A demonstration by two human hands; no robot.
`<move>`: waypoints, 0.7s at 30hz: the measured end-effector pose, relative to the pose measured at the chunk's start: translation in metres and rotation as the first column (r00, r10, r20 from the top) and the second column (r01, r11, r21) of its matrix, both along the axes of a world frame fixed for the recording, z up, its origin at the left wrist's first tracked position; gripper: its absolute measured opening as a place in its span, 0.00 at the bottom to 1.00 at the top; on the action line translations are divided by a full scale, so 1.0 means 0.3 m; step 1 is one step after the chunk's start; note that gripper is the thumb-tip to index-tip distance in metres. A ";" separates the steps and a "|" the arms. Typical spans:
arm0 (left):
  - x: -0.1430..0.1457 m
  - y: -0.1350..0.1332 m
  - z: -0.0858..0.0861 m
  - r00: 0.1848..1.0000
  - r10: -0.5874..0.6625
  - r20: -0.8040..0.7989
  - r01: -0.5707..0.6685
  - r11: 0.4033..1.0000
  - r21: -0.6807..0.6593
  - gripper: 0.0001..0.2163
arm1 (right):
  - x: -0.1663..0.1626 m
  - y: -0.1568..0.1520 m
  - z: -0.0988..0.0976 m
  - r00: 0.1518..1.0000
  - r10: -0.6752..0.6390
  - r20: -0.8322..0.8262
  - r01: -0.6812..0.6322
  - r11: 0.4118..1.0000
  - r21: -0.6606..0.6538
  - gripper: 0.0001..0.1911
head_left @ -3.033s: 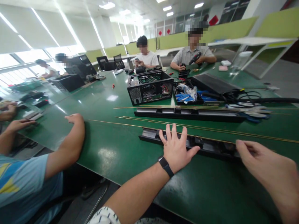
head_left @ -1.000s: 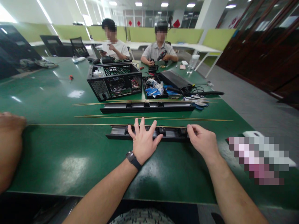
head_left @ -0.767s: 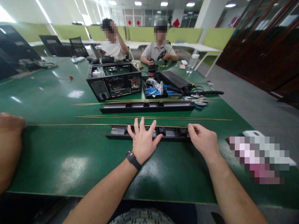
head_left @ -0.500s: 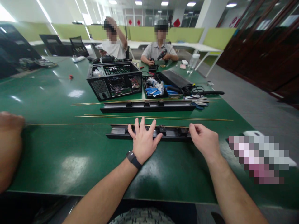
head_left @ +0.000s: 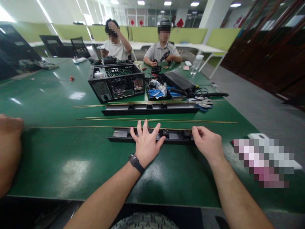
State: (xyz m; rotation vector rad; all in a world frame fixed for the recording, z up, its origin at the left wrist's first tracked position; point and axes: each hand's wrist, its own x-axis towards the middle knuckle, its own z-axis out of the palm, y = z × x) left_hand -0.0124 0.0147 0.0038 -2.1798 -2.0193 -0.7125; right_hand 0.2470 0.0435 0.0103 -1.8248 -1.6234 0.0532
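A: 2 hands on 1 black rail, near edge of the green table. State of the left hand?

B: Flat and wide open, fingers spread, palm pressed on the middle of the rail; nothing gripped.

A: And the right hand?

B: Curled over the rail's right end, knuckles up, fingertips hidden. Hold on rail or on rod: cannot tell.

A: Position of the brass rod?

B: Lengthwise along the far edge of the rail, crossed by the left fingertips, ending at the right hand. Left end well out past the rail, near a co-worker's arm.

A: Progress, judged from the layout?

B: Probably early to middle. Done: rail square to the body, 1 rod lined up against it. Seating of the rod in the rail's dark clips: too small to tell. Apparently left: 2 loose rods between the rails, untouched; beyond them a 2nd rail, with further rods just beside its far edge.

A: Background?

B: Open computer case, tray of blue parts, black cables; 2 seated persons at the far end.
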 end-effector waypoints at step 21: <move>-0.004 -0.002 0.000 1.000 -0.011 0.000 0.011 1.000 0.002 0.25 | 0.002 0.002 -0.002 0.999 -0.027 -0.019 0.027 0.999 -0.020 0.22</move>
